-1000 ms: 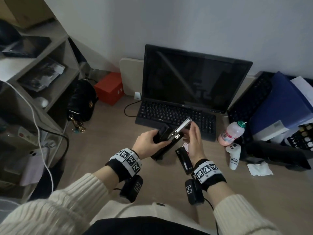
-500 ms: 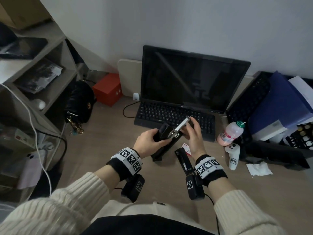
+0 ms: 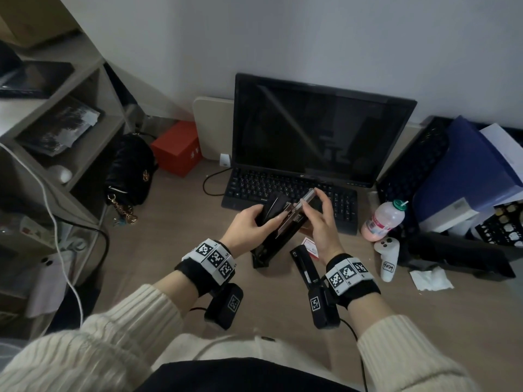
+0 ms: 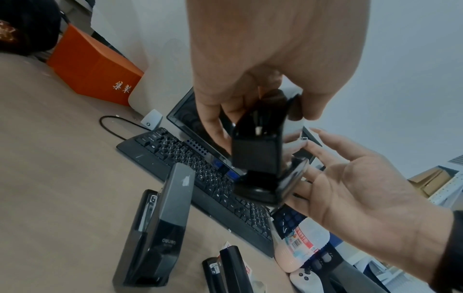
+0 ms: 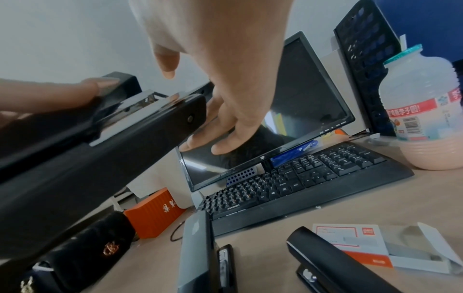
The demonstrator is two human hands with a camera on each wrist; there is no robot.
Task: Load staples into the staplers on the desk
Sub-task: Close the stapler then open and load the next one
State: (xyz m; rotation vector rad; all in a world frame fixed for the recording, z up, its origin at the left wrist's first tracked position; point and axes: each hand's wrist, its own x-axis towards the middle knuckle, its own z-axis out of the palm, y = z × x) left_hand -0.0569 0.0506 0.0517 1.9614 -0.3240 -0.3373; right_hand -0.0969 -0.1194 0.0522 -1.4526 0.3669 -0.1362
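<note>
Left grip (image 3: 245,227) clasping black stapler (image 3: 278,222), chrome magazine exposed; right grip (image 3: 321,226) slack.

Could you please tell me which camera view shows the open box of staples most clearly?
The right wrist view: the staple box lies open on the desk. The head view shows only a corner; the left wrist view shows barely a sliver.

A light wooden desk (image 3: 181,239) carries everything. At its far edge a dark monitor (image 3: 319,131) stands with a black keyboard (image 3: 283,190) in front of it. To the far left sit an orange box (image 3: 177,148) and a black handbag (image 3: 131,168). Near the middle lie a large black stapler (image 4: 155,228), a smaller stapler (image 3: 305,265) and an open box of staples (image 5: 371,245). To the right stand a pink drink bottle (image 3: 383,220), a white controller (image 3: 388,257) and a crumpled tissue (image 3: 430,278).
</note>
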